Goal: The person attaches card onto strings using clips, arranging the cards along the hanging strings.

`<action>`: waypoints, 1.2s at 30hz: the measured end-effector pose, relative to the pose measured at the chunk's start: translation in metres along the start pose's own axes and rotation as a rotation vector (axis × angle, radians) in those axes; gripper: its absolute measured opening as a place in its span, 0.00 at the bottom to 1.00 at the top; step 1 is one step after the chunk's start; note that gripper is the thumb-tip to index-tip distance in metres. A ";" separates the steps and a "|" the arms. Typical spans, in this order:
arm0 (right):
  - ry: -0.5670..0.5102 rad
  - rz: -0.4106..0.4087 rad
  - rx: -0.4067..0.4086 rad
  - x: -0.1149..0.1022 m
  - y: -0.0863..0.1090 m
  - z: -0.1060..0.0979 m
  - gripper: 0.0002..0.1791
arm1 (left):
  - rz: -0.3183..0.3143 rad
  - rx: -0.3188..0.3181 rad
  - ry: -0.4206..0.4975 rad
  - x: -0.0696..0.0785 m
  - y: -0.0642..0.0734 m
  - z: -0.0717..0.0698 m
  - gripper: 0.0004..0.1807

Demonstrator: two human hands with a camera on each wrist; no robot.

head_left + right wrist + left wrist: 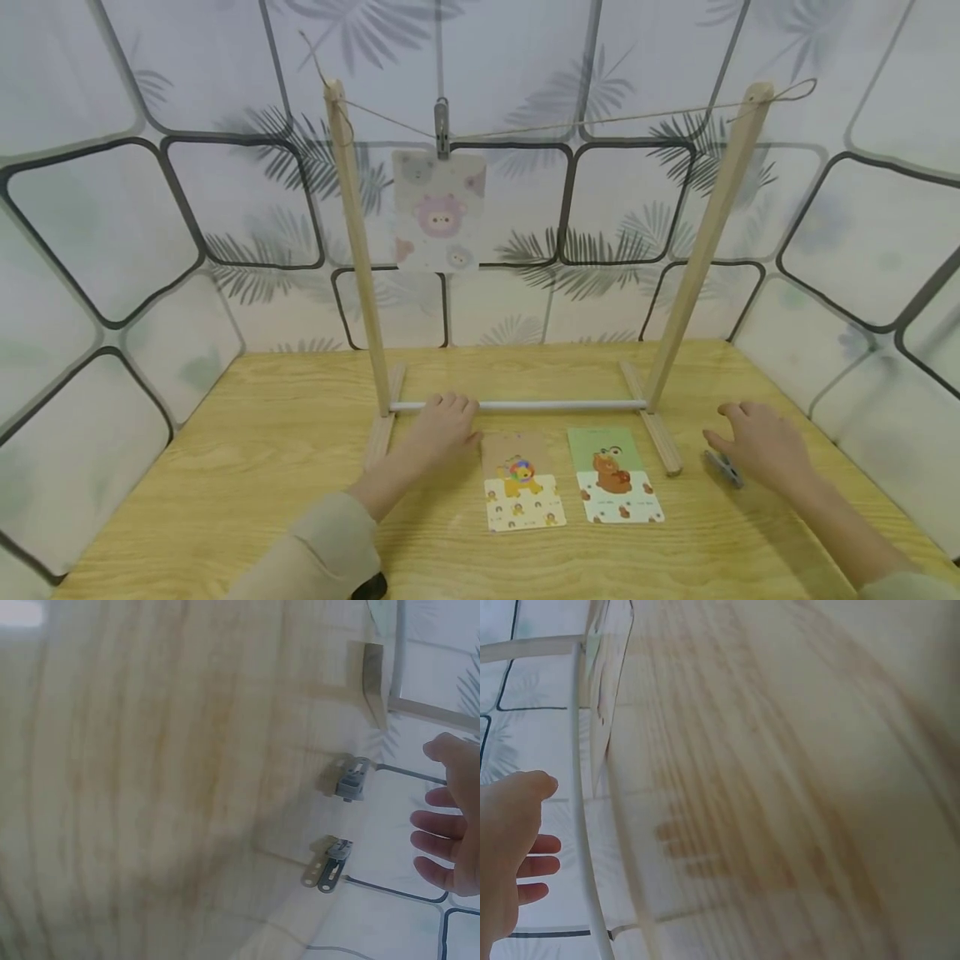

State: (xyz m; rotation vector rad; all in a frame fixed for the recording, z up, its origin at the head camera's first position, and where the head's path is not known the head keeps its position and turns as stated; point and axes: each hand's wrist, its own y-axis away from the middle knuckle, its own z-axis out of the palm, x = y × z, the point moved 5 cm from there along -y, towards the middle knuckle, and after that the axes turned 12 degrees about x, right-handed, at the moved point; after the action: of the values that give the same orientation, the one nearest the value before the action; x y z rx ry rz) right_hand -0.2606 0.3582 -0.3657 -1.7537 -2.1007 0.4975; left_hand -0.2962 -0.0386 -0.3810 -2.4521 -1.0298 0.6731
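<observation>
My left hand (442,429) hovers over the table near the white crossbar (555,406), its fingers loosely bent and holding nothing. Just right of it lies a brown-and-cream card (522,483) with a lion-like figure. A green-and-white card (615,477) with a bear lies farther right. My right hand (768,446), relaxed and holding nothing, is above two metal clips; one clip (352,778) and another clip (334,866) rest on the table in the right wrist view. In the head view the hand partly covers them. A pale card (438,212) hangs from a clip (442,129) on the string.
A wooden frame has a left post (356,250) and a right post (708,250), with twine (555,127) tied between their tops. Its feet, such as the right foot (660,442), stand on the wood-grain table (262,467). Patterned fabric walls (90,233) surround the table.
</observation>
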 end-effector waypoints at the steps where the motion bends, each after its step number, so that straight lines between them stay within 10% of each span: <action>1: -0.001 0.005 -0.006 0.000 0.002 0.002 0.26 | 0.004 -0.009 0.003 0.001 0.000 0.002 0.19; 24: -0.032 0.017 -0.109 -0.001 0.021 0.028 0.20 | -0.035 -0.208 0.132 0.019 0.000 0.025 0.26; 36: -0.070 -0.004 -0.064 -0.008 0.020 0.026 0.16 | -0.018 -0.214 0.147 0.025 -0.001 0.026 0.28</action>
State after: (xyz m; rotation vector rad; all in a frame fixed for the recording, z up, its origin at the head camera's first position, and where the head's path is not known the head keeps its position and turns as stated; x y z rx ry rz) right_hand -0.2546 0.3532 -0.3988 -1.7908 -2.1906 0.5025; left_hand -0.2960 -0.0152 -0.4082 -2.6248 -1.1137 0.3866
